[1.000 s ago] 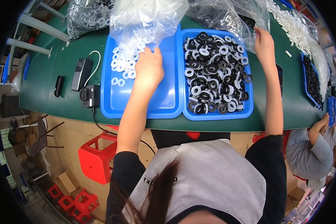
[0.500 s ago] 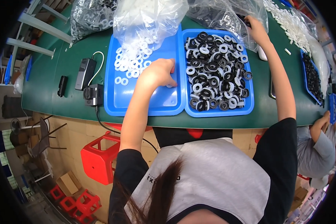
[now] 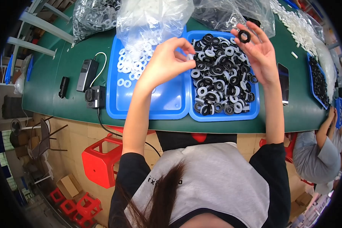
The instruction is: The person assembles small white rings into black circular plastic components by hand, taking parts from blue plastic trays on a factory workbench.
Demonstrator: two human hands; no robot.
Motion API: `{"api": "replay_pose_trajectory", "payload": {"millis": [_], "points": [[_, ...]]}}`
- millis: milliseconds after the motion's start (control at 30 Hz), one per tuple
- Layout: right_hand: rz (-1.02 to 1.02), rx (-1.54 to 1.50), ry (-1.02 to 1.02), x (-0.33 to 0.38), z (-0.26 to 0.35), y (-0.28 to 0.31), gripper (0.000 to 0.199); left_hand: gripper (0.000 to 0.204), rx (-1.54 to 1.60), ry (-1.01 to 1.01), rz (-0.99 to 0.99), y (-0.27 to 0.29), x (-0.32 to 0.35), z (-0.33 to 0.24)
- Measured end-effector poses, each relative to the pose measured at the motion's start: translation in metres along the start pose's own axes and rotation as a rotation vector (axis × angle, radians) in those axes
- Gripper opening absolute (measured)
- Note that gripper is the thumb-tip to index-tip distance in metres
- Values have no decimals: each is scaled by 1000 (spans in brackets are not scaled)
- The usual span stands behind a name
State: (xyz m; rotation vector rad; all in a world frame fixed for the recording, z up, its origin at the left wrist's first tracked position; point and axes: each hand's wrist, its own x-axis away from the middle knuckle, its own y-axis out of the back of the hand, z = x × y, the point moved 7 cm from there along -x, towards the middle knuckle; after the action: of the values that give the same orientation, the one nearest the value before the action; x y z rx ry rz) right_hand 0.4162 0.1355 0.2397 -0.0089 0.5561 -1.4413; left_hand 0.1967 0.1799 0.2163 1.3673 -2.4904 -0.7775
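My left hand (image 3: 171,59) is raised over the gap between two blue trays, thumb and fingers closed on a white ring (image 3: 190,57) that shows only in part. My right hand (image 3: 259,53) is above the far right corner of the right tray, with a black ring (image 3: 244,36) held at its fingertips. Loose white rings (image 3: 135,62) lie at the far side of the left blue tray (image 3: 148,114). Black rings and white rings, many fitted together, are heaped (image 3: 220,76) in the right blue tray (image 3: 226,117).
A clear bag of white rings (image 3: 152,19) rests over the left tray's far end. Other clear bags (image 3: 216,15) lie behind. Left are a black power bank (image 3: 86,75) and a small black box (image 3: 95,97); right, a phone (image 3: 283,83), white cylinders (image 3: 294,28) and another person (image 3: 319,152).
My left hand has risen from the left tray and moved right with a white ring. My right hand has come back from the far clear bag, bringing a black ring, and now uncovers the phone.
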Motion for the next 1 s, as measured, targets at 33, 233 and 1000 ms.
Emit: {"api": "replay_pose_trajectory", "payload": {"millis": [33, 233, 1000], "points": [[19, -54, -34, 2, -6, -4, 49, 21, 187, -9, 57, -4, -1, -4], [-3, 14, -100, 18, -29, -11, 37, 21, 774, -65, 170, -16, 1, -23], [141, 796, 358, 33, -11, -42, 27, 22, 1058, 281, 141, -54, 2, 6]]}}
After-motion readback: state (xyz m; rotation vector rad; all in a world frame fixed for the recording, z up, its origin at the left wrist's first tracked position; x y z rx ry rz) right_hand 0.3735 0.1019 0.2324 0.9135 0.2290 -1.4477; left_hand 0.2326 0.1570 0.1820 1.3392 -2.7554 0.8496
